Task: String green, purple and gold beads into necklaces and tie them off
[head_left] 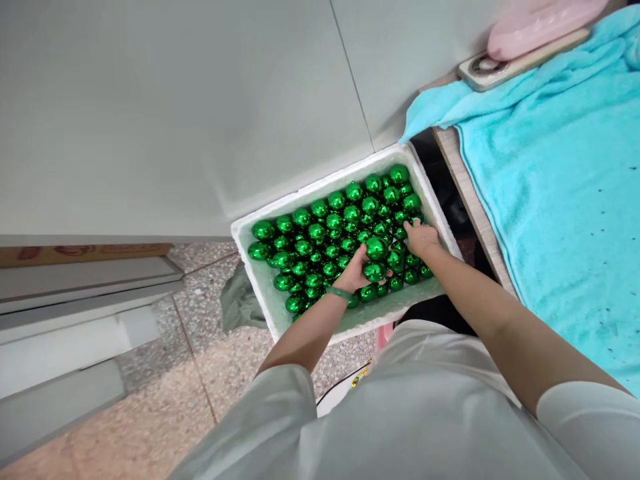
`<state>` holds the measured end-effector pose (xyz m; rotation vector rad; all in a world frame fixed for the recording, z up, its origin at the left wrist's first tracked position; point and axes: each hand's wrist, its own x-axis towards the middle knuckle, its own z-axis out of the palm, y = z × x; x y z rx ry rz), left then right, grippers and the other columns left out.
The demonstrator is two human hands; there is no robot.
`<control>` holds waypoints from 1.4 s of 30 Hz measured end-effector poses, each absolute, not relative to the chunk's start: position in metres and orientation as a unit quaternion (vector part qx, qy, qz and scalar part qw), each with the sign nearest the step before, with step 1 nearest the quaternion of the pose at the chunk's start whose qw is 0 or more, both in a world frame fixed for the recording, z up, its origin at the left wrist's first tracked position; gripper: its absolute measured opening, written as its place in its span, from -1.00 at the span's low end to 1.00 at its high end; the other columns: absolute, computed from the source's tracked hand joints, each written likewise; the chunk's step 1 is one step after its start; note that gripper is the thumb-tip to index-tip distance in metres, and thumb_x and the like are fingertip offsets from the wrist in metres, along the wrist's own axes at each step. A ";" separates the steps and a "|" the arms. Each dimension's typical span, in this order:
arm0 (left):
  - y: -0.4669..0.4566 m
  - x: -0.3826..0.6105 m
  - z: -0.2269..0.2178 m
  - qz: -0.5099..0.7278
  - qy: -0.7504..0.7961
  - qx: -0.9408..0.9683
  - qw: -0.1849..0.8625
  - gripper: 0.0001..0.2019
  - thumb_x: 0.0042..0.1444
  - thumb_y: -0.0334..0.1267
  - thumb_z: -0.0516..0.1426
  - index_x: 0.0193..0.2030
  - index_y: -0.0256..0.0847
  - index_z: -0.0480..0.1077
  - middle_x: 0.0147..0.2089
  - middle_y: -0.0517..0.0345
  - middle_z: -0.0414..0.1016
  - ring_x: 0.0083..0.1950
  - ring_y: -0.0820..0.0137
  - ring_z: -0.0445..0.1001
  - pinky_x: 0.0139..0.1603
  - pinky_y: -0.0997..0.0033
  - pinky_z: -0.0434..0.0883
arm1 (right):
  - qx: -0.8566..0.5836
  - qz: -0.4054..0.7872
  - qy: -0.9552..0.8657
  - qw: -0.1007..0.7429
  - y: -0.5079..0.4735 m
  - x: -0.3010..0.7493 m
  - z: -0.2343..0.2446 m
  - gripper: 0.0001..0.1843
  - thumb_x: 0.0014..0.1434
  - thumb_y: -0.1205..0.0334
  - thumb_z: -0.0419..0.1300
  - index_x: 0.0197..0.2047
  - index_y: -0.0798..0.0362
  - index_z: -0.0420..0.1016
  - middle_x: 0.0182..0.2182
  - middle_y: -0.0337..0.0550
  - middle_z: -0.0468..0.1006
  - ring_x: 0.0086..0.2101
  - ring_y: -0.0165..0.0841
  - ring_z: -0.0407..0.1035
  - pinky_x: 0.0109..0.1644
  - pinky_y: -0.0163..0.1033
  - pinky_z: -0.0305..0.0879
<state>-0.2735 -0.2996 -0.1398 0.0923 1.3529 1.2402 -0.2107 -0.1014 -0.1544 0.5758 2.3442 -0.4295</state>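
A white foam box (327,183) holds many shiny green Christmas baubles (301,217), laid close together in rows. My left hand (354,272), with a green bangle (340,293) at the wrist, is closed round a couple of green baubles (376,249) above the others. Over the right part of the box, my right hand (423,239) reaches down with its fingers curled at a green bauble (416,219). That bauble is partly covered by the fingers.
A table (473,190) with a turquoise towel (555,180) stands to the right. On it, a pink case (545,27) rests on a pale flat device (483,72). A grey wall panel (175,100) rises behind the box. Dark green cloth or plastic (243,300) lies on the speckled floor (210,373).
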 end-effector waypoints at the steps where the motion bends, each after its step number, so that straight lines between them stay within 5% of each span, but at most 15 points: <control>1: -0.300 -0.279 -0.133 0.571 0.537 -0.002 0.621 -0.09 -0.10 0.54 -0.13 0.04 -0.21 0.43 -0.05 -0.14 0.50 -0.11 0.09 0.53 -0.39 0.22 0.48 | 0.228 -0.170 0.897 0.338 -0.102 -0.212 -0.153 -0.32 0.18 0.35 0.06 0.36 0.08 0.06 0.26 0.30 0.14 0.04 -0.01 0.35 -0.02 0.00 0.32; 6: -0.278 -0.299 -0.080 0.695 0.434 -0.077 0.568 -0.21 -0.09 0.44 0.04 0.04 -0.20 0.42 -0.16 -0.05 0.54 -0.16 0.11 0.55 -0.43 0.27 0.48 | 0.260 -0.230 0.881 0.321 -0.112 -0.215 -0.115 -0.42 0.22 0.23 0.07 0.29 0.15 0.18 0.14 0.26 0.34 0.02 -0.06 0.39 -0.03 -0.05 0.34; 11: -0.233 -0.318 0.004 0.765 0.482 0.099 0.416 -0.30 -0.29 0.33 0.26 -0.07 -0.10 0.46 -0.25 0.10 0.52 -0.11 0.09 0.54 -0.26 0.15 0.55 | 0.306 -0.311 0.877 0.202 -0.102 -0.170 -0.020 -0.34 0.19 -0.12 0.09 0.32 -0.20 0.12 0.19 -0.20 0.37 0.04 -0.30 0.39 0.02 -0.24 0.35; 15: -0.144 -0.311 0.048 0.635 0.574 0.386 0.344 -0.37 -0.25 0.13 0.33 0.02 -0.01 0.44 0.09 0.11 0.40 0.17 0.01 0.38 0.11 0.01 0.46 | 0.394 -0.330 0.855 -0.066 -0.049 -0.082 0.053 -0.36 0.21 -0.09 0.08 0.32 -0.15 0.13 0.20 -0.21 0.37 0.04 -0.26 0.38 0.05 -0.17 0.34; 18: -0.059 -0.252 0.063 0.439 0.608 0.612 0.251 -0.38 -0.26 0.05 0.37 0.01 -0.06 0.45 0.25 0.04 0.18 0.36 -0.04 0.12 0.38 -0.05 0.14 | 0.593 -0.191 0.769 -0.143 -0.003 -0.006 0.077 -0.39 0.21 -0.03 0.09 0.29 -0.05 0.20 0.15 -0.11 0.42 0.02 -0.17 0.38 0.03 -0.10 0.33; 26: 0.079 -0.112 0.039 0.216 0.638 0.691 0.262 -0.31 -0.12 0.12 0.29 0.15 -0.10 0.34 0.39 -0.11 -0.11 0.25 -0.09 0.31 0.22 0.04 0.33 | 0.695 -0.055 0.712 -0.084 0.047 0.049 0.036 -0.44 0.27 0.03 0.01 0.26 0.11 0.24 0.05 0.09 0.45 -0.01 -0.08 0.28 0.03 -0.09 0.23; 36: 0.102 -0.085 0.024 0.220 0.637 0.705 0.222 -0.19 -0.08 0.13 0.27 0.32 -0.07 0.19 0.44 -0.19 -0.15 0.40 -0.19 0.02 0.32 -0.09 0.14 | 0.625 -0.004 0.752 -0.208 -0.004 0.114 0.024 -0.32 0.25 -0.10 0.03 0.30 0.13 0.17 0.23 0.16 0.19 0.22 -0.03 0.02 0.30 0.13 -0.06; 42: 0.108 -0.062 0.018 0.286 0.636 0.688 0.202 -0.31 0.13 0.19 0.07 0.31 -0.15 0.20 0.35 -0.26 0.05 0.38 -0.11 0.06 0.30 -0.12 0.11 | 0.650 -0.024 0.733 -0.200 -0.018 0.129 -0.012 -0.21 0.21 -0.17 0.06 0.34 0.15 0.08 0.29 0.24 0.05 0.29 0.04 -0.14 0.26 0.24 -0.02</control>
